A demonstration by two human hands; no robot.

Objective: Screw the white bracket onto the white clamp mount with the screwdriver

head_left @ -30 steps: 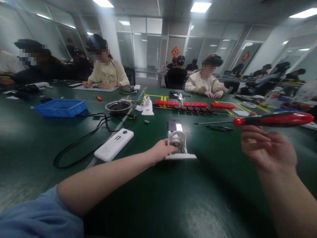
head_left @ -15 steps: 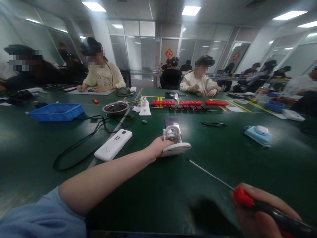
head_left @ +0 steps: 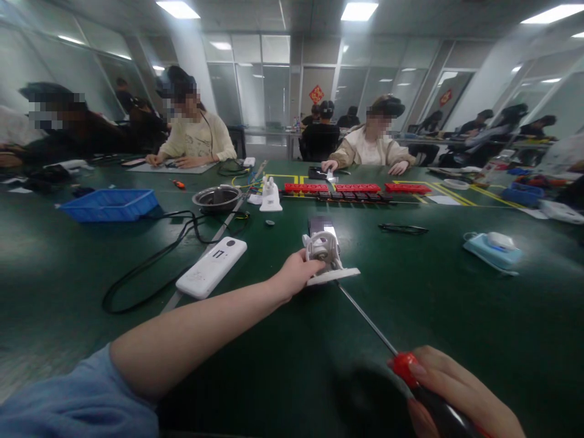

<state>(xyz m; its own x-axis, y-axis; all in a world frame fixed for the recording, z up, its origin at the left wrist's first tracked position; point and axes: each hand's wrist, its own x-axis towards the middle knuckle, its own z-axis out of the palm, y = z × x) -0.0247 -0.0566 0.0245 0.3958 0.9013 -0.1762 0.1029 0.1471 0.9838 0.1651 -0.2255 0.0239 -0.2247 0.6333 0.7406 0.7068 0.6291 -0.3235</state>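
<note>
A white plastic bracket with a flat round base (head_left: 335, 277) is gripped by my left hand (head_left: 298, 274), thumb against its inner side. The base is tilted, one edge toward me. My right hand (head_left: 456, 389) is wrapped round the red and black handle of a screwdriver (head_left: 367, 316). Its long metal shaft points up and left, and the tip is at the underside of the base; whether it touches there I cannot tell. Just behind the bracket lies a dark phone-like device (head_left: 322, 225), partly hidden.
Left of my forearm lie a white power bank (head_left: 212, 267) and a black cable (head_left: 137, 261). Farther off are a blue tray (head_left: 109, 204), a metal bowl (head_left: 216, 198), a second white bracket (head_left: 271, 198) and red strips (head_left: 358, 187). Tweezers (head_left: 404, 229) and a light-blue pouch (head_left: 493, 252) lie right.
My right hand has brought the screwdriver left, its tip now at the bracket's base. The base has tipped so it shows more edge-on. Across the table, a co-worker's hand has reached to a dark object.
</note>
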